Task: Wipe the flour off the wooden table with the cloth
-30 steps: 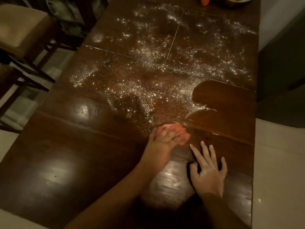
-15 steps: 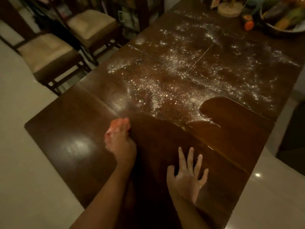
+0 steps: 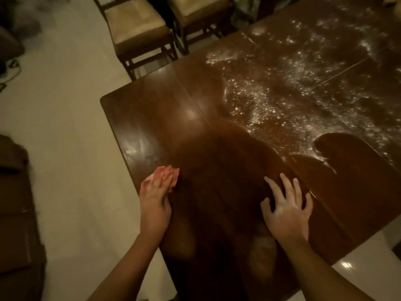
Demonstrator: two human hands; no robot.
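Table (image 3: 152,109) far end cut off; left hand (image 3: 155,203) half-covers cloth (image 3: 168,173).

Two forearms come in from the lower edge, the left forearm (image 3: 130,257) and the right forearm (image 3: 321,268), both bare from the frame's edge down to the wrist. The right grip (image 3: 286,210) carries a pale, powdery dusting over its back and knuckles, thickest near the base of the fingers. The left grip (image 3: 155,198) is sharp at the wrist but blurred toward the fingertips.
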